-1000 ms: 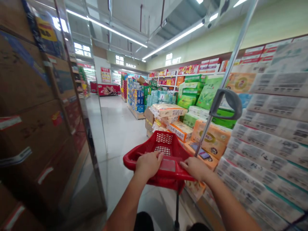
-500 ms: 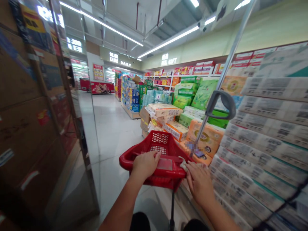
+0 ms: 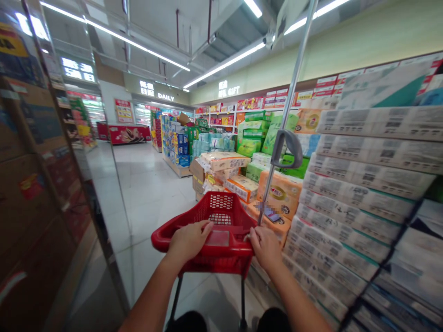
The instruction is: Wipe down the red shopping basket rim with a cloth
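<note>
A red plastic shopping cart (image 3: pixel 204 251) stands in front of me, and the mesh of its basket shows. My left hand (image 3: pixel 189 240) lies over the left part of its handle bar, fingers curled over the top. At the right corner of the bar, my right hand (image 3: pixel 266 248) is closed on it; a small whitish thing shows at its fingertips. Just beyond that hand rises a metal pole (image 3: pixel 293 87) with a grey loop handle (image 3: pixel 287 148). Whether the right hand touches the pole I cannot tell.
Stacked white tissue packs (image 3: pixel 356 184) rise close on the right. Orange packs (image 3: pixel 278 191) and green packs (image 3: pixel 251 146) lie ahead of them. A glossy panel edge (image 3: pixel 110 193) and cardboard boxes (image 3: pixel 31 198) border the left. Pale floor (image 3: pixel 145 184) runs forward to a red freezer (image 3: pixel 129 134).
My right hand has moved left and closed on the cart's corner. The cart and its pole have shifted left in view, and the pole stands more upright. My left hand stays on the bar.
</note>
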Demonstrator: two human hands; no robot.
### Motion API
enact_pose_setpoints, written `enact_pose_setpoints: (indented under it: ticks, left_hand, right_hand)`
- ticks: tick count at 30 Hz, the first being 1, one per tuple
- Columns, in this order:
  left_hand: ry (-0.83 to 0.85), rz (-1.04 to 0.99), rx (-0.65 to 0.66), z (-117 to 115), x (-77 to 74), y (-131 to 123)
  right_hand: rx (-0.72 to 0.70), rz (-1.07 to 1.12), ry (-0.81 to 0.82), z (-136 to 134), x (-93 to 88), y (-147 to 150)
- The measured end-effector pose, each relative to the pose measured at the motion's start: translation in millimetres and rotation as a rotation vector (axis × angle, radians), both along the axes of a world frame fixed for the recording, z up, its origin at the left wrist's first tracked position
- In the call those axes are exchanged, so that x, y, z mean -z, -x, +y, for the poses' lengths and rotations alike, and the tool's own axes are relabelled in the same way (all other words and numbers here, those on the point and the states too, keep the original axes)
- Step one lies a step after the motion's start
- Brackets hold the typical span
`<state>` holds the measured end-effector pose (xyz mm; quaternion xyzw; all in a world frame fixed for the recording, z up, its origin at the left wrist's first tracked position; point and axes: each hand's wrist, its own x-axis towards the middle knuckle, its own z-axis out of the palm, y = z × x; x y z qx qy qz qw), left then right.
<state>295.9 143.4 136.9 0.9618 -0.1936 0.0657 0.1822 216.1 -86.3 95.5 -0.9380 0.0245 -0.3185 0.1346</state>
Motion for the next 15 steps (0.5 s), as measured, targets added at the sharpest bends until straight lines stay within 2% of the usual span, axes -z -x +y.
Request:
enact_pose_setpoints:
  ticks: [2, 4, 9, 12, 14, 15]
  left_hand:
    - [0.012, 0.018, 0.026, 7.3, 2.1, -6.4]
    - [0.017, 0.026, 0.061, 17.4, 3.6, -14.3]
    - [-0.012, 0.000, 0.114, 45.0, 1.7, -29.6]
    - [-0.047, -0.134, -0.028, 48.3, -4.5, -23.5]
    - [-0.060, -0.280, -0.108, 38.6, -9.0, -11.3]
    - [-0.057, -0.341, -0.101, 30.1, -10.4, -3.8]
  right_hand:
    - [-0.047, -0.179, -0.020, 6.8, 12.3, 9.5]
    - [-0.127, -0.257, -0.009, 15.0, 16.7, 17.3]
    - [-0.319, -0.187, -0.003, 33.1, 2.2, 20.0]
    - [-0.304, -0.140, -0.061, 42.0, -0.5, 12.2]
    - [-0.273, -0.182, -0.103, 48.5, 5.2, 7.6]
    - [-0.269, -0.223, -0.119, 51.9, 9.6, 6.3]
